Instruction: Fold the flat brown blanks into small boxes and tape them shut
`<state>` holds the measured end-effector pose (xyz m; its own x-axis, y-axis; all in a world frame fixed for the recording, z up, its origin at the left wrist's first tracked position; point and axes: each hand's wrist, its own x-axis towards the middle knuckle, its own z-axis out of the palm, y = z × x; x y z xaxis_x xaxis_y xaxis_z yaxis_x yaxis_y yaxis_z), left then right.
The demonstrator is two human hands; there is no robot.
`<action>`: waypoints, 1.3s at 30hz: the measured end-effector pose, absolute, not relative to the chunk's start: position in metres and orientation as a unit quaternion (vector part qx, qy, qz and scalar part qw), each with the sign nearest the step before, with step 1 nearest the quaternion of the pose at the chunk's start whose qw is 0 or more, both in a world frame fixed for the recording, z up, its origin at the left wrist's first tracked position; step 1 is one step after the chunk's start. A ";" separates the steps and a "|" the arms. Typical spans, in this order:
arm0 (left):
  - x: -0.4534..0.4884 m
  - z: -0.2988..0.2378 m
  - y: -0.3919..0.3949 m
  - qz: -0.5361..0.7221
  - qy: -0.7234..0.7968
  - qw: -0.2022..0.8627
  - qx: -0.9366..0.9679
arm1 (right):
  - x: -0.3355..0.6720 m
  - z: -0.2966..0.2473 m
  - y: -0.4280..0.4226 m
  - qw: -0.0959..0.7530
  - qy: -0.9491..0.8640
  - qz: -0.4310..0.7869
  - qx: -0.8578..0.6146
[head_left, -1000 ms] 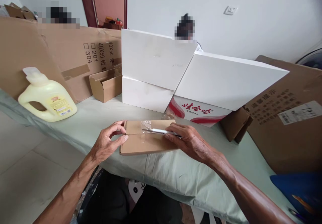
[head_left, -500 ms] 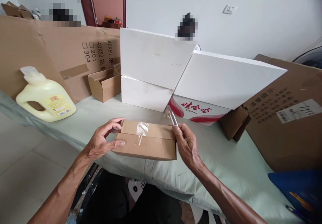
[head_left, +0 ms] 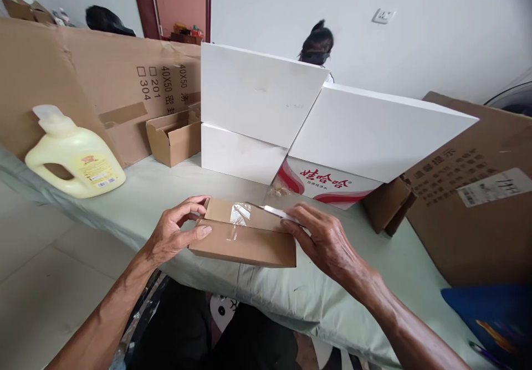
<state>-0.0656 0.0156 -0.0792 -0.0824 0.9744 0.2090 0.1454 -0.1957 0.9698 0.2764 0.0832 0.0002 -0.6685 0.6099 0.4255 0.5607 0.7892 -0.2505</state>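
A small brown cardboard box point(head_left: 249, 245) lies at the near edge of the cloth-covered table, a strip of clear tape point(head_left: 240, 215) across the seam on its top. My left hand point(head_left: 177, 226) grips the box's left end, thumb on the near face and fingers behind. In my right hand point(head_left: 318, 229) is a utility knife point(head_left: 280, 212) with a pale handle, closed between thumb and fingers. Its blade points left over the box top, close to the tape; whether it touches the tape I cannot tell.
Behind the box stand white boxes point(head_left: 261, 96) and a red-and-white carton point(head_left: 328, 181). A yellow detergent bottle point(head_left: 78, 159) and an open small carton point(head_left: 174, 137) are on the left. Large cardboard point(head_left: 469, 193) and a blue item point(head_left: 482, 320) are at right. Beyond, a person's head point(head_left: 318, 43) shows.
My right hand has turned the knife from pointing up and away to lying leftward over the box top. My left hand keeps hold of the box.
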 end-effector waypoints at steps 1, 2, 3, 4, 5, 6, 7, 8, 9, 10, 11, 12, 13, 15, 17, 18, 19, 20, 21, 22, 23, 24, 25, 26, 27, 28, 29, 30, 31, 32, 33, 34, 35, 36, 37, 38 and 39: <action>-0.066 -0.080 0.016 0.538 0.503 0.387 0.555 | 0.275 0.004 0.081 0.229 -0.922 0.058 -0.307; -0.066 -0.080 0.015 0.538 0.503 0.388 0.555 | 0.273 0.006 0.080 0.211 -0.930 0.067 -0.293; -0.066 -0.081 0.015 0.538 0.503 0.387 0.555 | 0.271 0.008 0.078 0.197 -0.936 0.074 -0.283; -0.066 -0.082 0.015 0.536 0.503 0.387 0.556 | 0.268 0.010 0.078 0.187 -0.940 0.077 -0.276; -0.066 -0.082 0.015 0.535 0.505 0.386 0.557 | 0.266 0.011 0.077 0.181 -0.942 0.077 -0.272; -0.066 -0.082 0.015 0.534 0.507 0.386 0.556 | 0.264 0.012 0.077 0.175 -0.943 0.076 -0.271; -0.066 -0.083 0.015 0.533 0.509 0.387 0.554 | 0.262 0.013 0.078 0.170 -0.944 0.075 -0.272; -0.066 -0.083 0.015 0.533 0.512 0.387 0.552 | 0.260 0.014 0.078 0.165 -0.945 0.073 -0.273; -0.065 -0.082 0.015 0.532 0.514 0.387 0.550 | 0.259 0.015 0.078 0.160 -0.945 0.070 -0.275; -0.065 -0.082 0.015 0.532 0.516 0.387 0.549 | 0.258 0.016 0.079 0.155 -0.946 0.066 -0.276; -0.065 -0.082 0.015 0.532 0.517 0.385 0.549 | 0.257 0.017 0.079 0.152 -0.947 0.062 -0.275; -0.065 -0.082 0.015 0.531 0.518 0.383 0.551 | 0.256 0.018 0.079 0.150 -0.949 0.057 -0.272; -0.065 -0.082 0.015 0.530 0.518 0.382 0.552 | 0.255 0.018 0.079 0.151 -0.950 0.053 -0.267; -0.065 -0.081 0.015 0.530 0.516 0.380 0.555 | 0.252 0.019 0.078 0.152 -0.953 0.043 -0.257; -0.065 -0.081 0.015 0.531 0.513 0.381 0.557 | 0.250 0.020 0.079 0.155 -0.955 0.033 -0.250; -0.064 -0.081 0.015 0.532 0.511 0.381 0.558 | 0.249 0.021 0.079 0.158 -0.955 0.025 -0.248; -0.064 -0.081 0.015 0.532 0.510 0.380 0.559 | 0.248 0.021 0.079 0.159 -0.956 0.016 -0.247; -0.063 -0.080 0.015 0.531 0.510 0.380 0.560 | 0.247 0.021 0.079 0.160 -0.956 0.007 -0.246; -0.063 -0.080 0.015 0.530 0.510 0.380 0.561 | 0.246 0.021 0.079 0.160 -0.956 -0.004 -0.246; -0.063 -0.080 0.016 0.529 0.510 0.381 0.561 | 0.245 0.021 0.079 0.159 -0.956 -0.015 -0.245; -0.062 -0.079 0.016 0.528 0.511 0.382 0.561 | 0.243 0.022 0.079 0.156 -0.957 -0.027 -0.243; -0.062 -0.079 0.016 0.526 0.511 0.382 0.562 | 0.242 0.022 0.079 0.153 -0.957 -0.039 -0.242; -0.062 -0.079 0.016 0.525 0.512 0.381 0.563 | 0.240 0.023 0.079 0.149 -0.957 -0.052 -0.243; -0.062 -0.079 0.017 0.524 0.512 0.380 0.565 | 0.238 0.024 0.079 0.146 -0.957 -0.066 -0.244; -0.062 -0.078 0.017 0.523 0.513 0.379 0.565 | 0.236 0.025 0.079 0.143 -0.956 -0.079 -0.244; -0.062 -0.078 0.017 0.524 0.513 0.378 0.565 | 0.234 0.026 0.078 0.141 -0.955 -0.092 -0.244; -0.062 -0.078 0.017 0.525 0.513 0.377 0.565 | 0.232 0.028 0.078 0.139 -0.955 -0.103 -0.242; -0.061 -0.078 0.017 0.528 0.513 0.375 0.563 | 0.230 0.029 0.078 0.137 -0.955 -0.112 -0.240; -0.061 -0.078 0.016 0.529 0.513 0.374 0.563 | 0.229 0.030 0.077 0.134 -0.954 -0.118 -0.239; -0.061 -0.077 0.016 0.530 0.512 0.374 0.563 | 0.228 0.030 0.077 0.130 -0.954 -0.121 -0.240; -0.061 -0.077 0.016 0.530 0.511 0.375 0.563 | 0.228 0.031 0.076 0.124 -0.954 -0.121 -0.244; -0.061 -0.077 0.016 0.530 0.510 0.376 0.564 | 0.228 0.031 0.076 0.118 -0.955 -0.117 -0.247; -0.061 -0.076 0.016 0.529 0.508 0.379 0.565 | 0.229 0.031 0.075 0.113 -0.955 -0.110 -0.250; -0.061 -0.076 0.016 0.527 0.507 0.381 0.565 | 0.230 0.031 0.074 0.109 -0.956 -0.101 -0.252; -0.060 -0.076 0.016 0.526 0.507 0.382 0.566 | 0.230 0.031 0.072 0.107 -0.957 -0.093 -0.253; -0.060 -0.077 0.016 0.525 0.507 0.383 0.566 | 0.231 0.031 0.071 0.109 -0.957 -0.086 -0.253; -0.060 -0.077 0.016 0.523 0.508 0.383 0.567 | 0.231 0.031 0.070 0.114 -0.957 -0.081 -0.254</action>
<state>-0.0599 0.0161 -0.0773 -0.0633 0.9766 0.2055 0.1759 -0.1918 0.9655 0.2314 0.0698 0.0312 -0.8451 0.4672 0.2600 0.5044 0.8579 0.0978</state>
